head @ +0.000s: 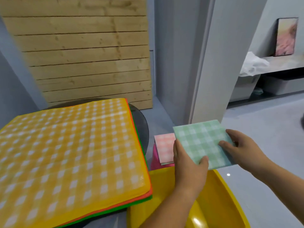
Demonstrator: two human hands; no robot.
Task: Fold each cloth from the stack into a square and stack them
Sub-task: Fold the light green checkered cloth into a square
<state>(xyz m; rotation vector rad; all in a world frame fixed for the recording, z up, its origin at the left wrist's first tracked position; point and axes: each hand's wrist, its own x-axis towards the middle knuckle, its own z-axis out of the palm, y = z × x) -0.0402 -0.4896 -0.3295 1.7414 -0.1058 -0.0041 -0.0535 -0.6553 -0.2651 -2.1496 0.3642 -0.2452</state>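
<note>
**A:** Where is the folded green cloth (201, 141)?

**B:** It is held in the air, over the folded pink cloth (164, 148). The left hand (187, 162) pinches its near corner with the thumb on top. The right hand (240, 146) grips its right edge, fingers curled underneath.

**A:** And the stack (69, 153)?

**B:** It is on the left, on the dark round counter (140, 122), with a yellow cloth uppermost.

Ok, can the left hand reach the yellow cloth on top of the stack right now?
Probably yes: the yellow cloth lies uncovered just beside the left hand, nothing between. But that hand grips the folded green cloth, so it must let go first.
</note>
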